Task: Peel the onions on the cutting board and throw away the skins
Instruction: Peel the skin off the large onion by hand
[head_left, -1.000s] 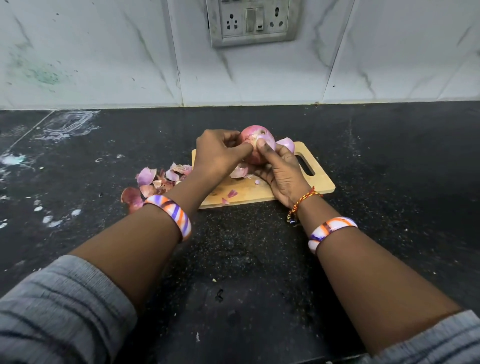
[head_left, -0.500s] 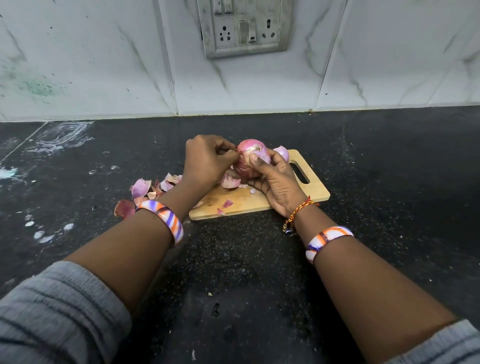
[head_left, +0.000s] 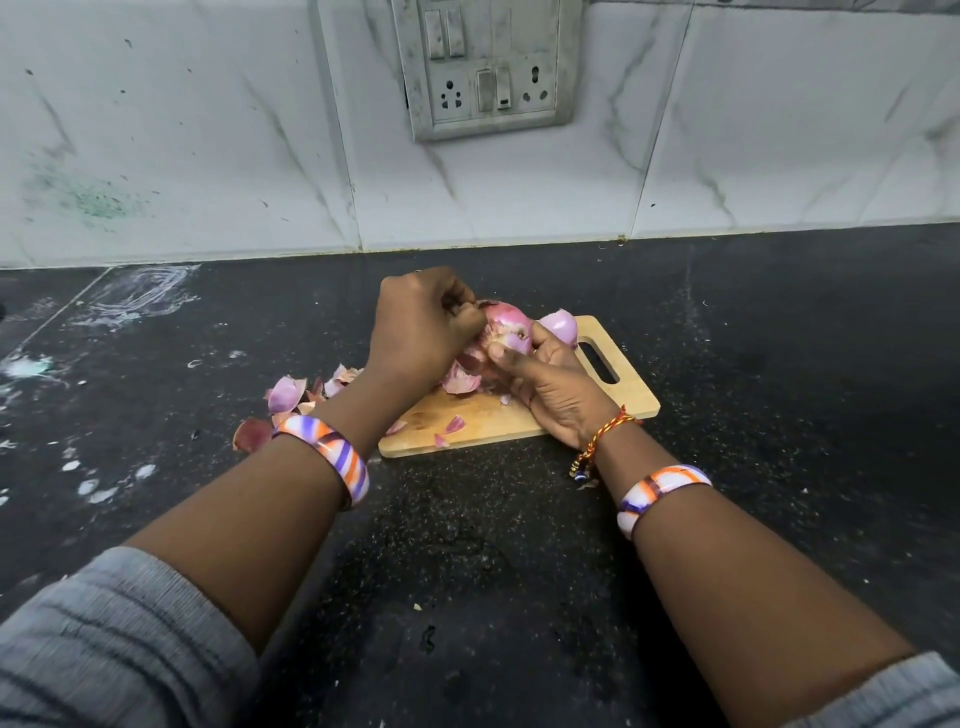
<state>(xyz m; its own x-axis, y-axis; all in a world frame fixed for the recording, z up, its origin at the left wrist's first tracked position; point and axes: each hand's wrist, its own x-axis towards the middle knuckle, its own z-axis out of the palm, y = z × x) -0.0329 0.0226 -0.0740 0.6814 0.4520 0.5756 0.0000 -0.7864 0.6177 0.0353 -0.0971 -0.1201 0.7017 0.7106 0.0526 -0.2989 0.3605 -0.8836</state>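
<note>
Over the cutting board, both hands grip an onion.

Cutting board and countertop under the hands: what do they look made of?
The pale rectangular cutting board looks like wood or bamboo, matt: tan colour, faint grain, a cut-out handle slot. The black countertop appears to be polished stone, perhaps granite: fine pale speckles and a dull sheen. The white wall tiles look like glossy marble-patterned ceramic, though real marble is possible.
</note>
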